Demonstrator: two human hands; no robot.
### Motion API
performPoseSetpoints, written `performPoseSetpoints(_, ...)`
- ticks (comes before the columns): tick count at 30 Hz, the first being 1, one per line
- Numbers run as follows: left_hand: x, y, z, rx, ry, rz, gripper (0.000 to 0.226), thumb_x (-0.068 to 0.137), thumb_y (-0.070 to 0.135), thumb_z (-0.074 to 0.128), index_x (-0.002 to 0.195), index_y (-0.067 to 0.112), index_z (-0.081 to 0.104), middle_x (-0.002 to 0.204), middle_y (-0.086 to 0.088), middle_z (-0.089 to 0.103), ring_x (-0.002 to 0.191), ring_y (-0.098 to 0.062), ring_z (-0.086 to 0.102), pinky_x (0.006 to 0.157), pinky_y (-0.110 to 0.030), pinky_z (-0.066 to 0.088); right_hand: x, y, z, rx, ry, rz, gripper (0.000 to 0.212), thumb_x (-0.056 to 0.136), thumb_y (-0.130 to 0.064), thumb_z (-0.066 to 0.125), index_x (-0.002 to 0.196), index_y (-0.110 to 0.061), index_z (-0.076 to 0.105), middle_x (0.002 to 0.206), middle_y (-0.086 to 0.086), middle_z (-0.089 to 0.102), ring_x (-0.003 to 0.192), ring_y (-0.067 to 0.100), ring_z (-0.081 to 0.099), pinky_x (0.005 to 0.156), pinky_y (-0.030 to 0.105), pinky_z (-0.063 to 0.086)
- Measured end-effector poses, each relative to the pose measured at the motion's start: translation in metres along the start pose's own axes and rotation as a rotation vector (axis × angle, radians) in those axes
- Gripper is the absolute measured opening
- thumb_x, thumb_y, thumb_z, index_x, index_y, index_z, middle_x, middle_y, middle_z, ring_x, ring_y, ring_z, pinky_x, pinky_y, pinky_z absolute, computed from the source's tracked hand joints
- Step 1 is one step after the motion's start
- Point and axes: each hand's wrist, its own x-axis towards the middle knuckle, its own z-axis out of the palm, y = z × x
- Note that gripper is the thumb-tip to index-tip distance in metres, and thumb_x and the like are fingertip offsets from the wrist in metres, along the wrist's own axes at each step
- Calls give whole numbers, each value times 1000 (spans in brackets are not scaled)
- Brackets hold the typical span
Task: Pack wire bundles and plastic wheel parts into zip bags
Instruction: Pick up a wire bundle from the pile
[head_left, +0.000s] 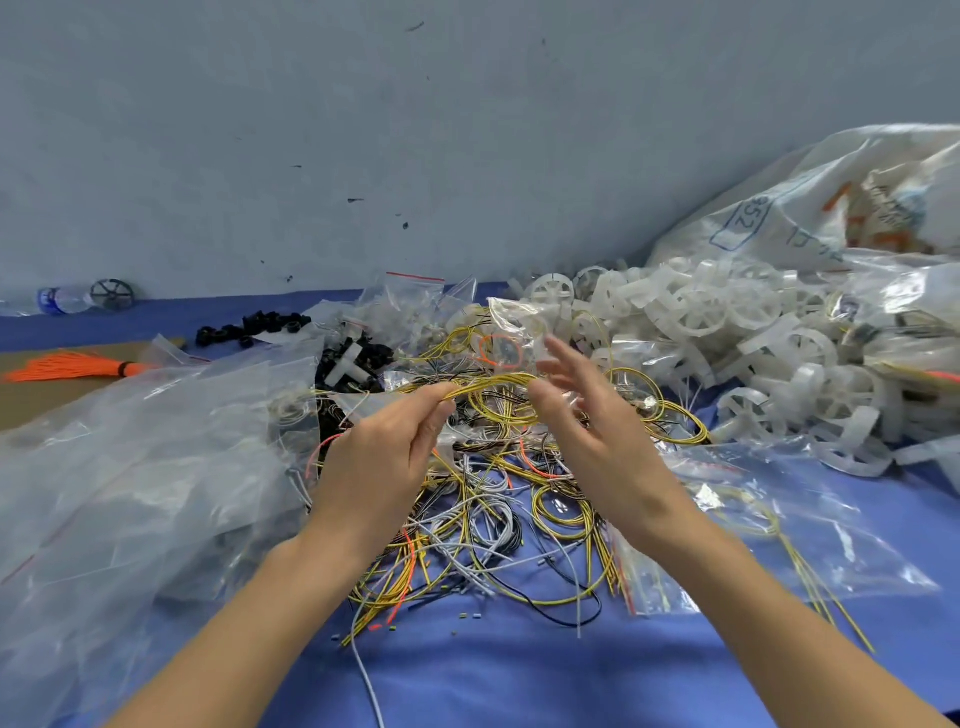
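Note:
My left hand (387, 447) pinches a yellow wire bundle (491, 387) between thumb and fingers, holding it above a tangle of yellow, white, black and orange wires (498, 519). My right hand (587, 415) is beside the bundle's right end, fingers spread and blurred; its thumb touches the wire. White plastic wheel parts (727, 332) lie heaped at the right. Clear zip bags (130, 467) pile up at the left, and another zip bag (795, 525) with yellow wire in it lies at the right.
A blue cloth (493, 670) covers the table. Black small parts (249, 327) and an orange wire bunch (72, 366) lie at the back left. A big printed plastic sack (831, 208) stands at the back right. A water bottle (57, 300) lies by the wall.

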Motion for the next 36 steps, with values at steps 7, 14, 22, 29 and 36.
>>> performPoseSetpoints(7, -3, 1, 6, 94, -61, 108, 32, 101, 49, 31, 115, 34, 56, 59, 8, 55, 60, -23, 62, 49, -35, 43, -3, -5, -2, -37, -131, 11, 29, 100, -42, 44, 104, -24, 67, 85, -11, 72, 83, 9, 67, 78, 37, 52)
performPoseSetpoints(14, 1, -8, 10, -168, -280, -88, 24, 101, 41, 44, 94, 34, 65, 55, 8, 52, 49, -9, 46, 51, -24, 33, -9, 28, -44, -439, -65, 267, 40, 91, -59, 52, 117, -28, 57, 96, -14, 59, 78, -4, 57, 66, 22, 44)
performPoseSetpoints(22, -3, 3, 20, -219, -489, -186, 28, 100, 31, 48, 82, 29, 70, 44, 11, 41, 42, -4, 35, 47, -22, 26, -37, 45, -37, -832, -167, 429, 23, 90, -40, 51, 105, -22, 53, 107, 0, 61, 96, 26, 60, 72, 36, 47)
performPoseSetpoints(29, -5, 6, 18, -486, -517, -340, 33, 101, 23, 45, 84, 37, 71, 47, 2, 37, 40, -13, 31, 58, -32, 32, -43, 49, -43, -877, -144, 483, 44, 91, -52, 51, 120, -20, 45, 118, 3, 50, 104, 31, 59, 71, 37, 40)
performPoseSetpoints(36, -5, 6, 16, -603, -497, -407, 32, 102, 22, 45, 85, 23, 72, 47, 2, 38, 38, -13, 31, 41, -21, 25, -44, 54, -47, -896, -200, 537, 23, 92, -30, 47, 85, -12, 59, 84, 7, 63, 77, 29, 59, 58, 33, 39)
